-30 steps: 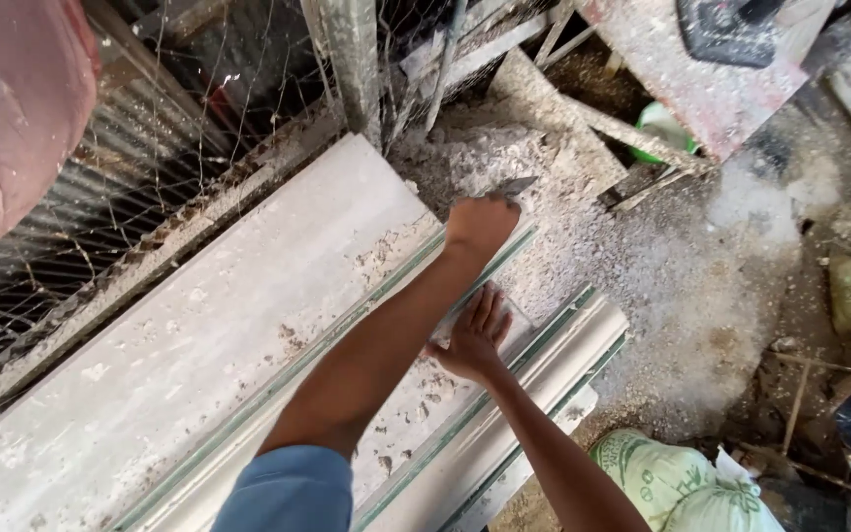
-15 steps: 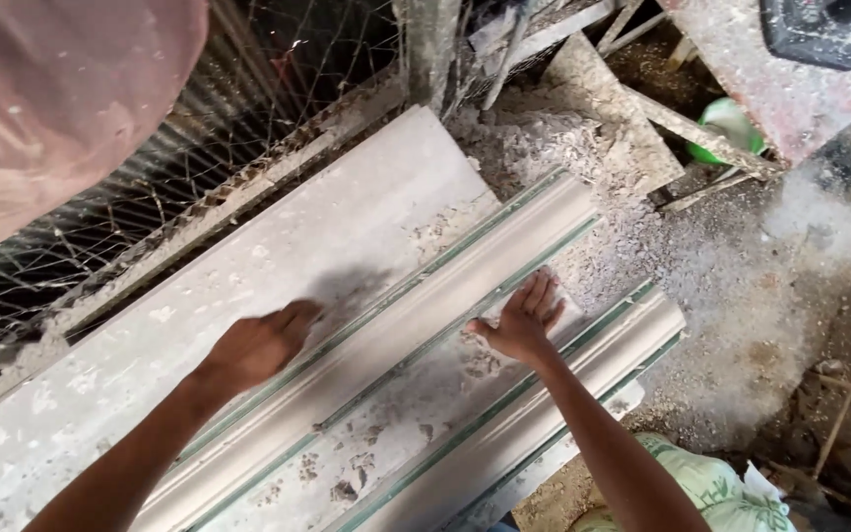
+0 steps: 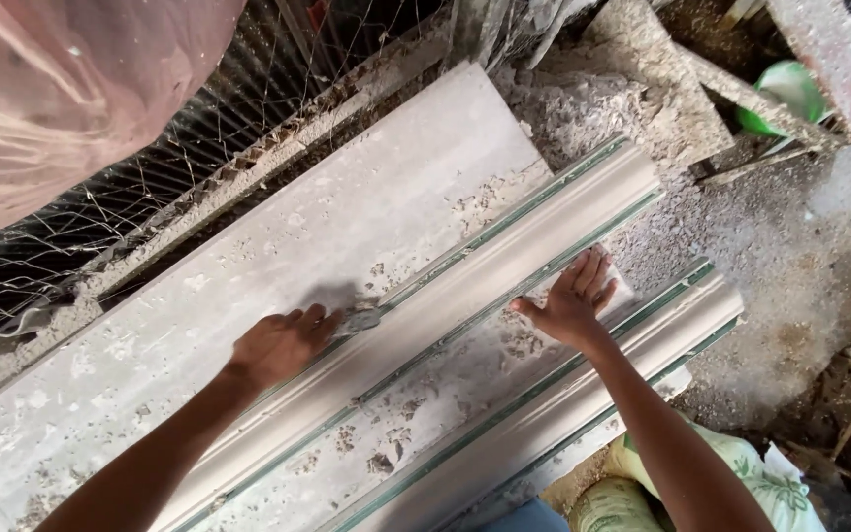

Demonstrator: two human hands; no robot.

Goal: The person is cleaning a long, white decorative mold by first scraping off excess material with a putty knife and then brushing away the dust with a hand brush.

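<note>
Rubble-strewn ground (image 3: pixel 770 256) lay beside the plaster moulding (image 3: pixel 504 261), where our left hand (image 3: pixel 283 345) gripped a small scraper (image 3: pixel 361 318) and our right hand (image 3: pixel 573 300) pressed flat, unclenched; we judged it heavy, stiff, brittle, best held underneath.

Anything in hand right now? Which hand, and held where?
The left hand holds a small grey scraper-like tool by its near end; the grip itself is hidden by the fingers. The right hand holds nothing, resting flat on the plaster moulding.
</note>
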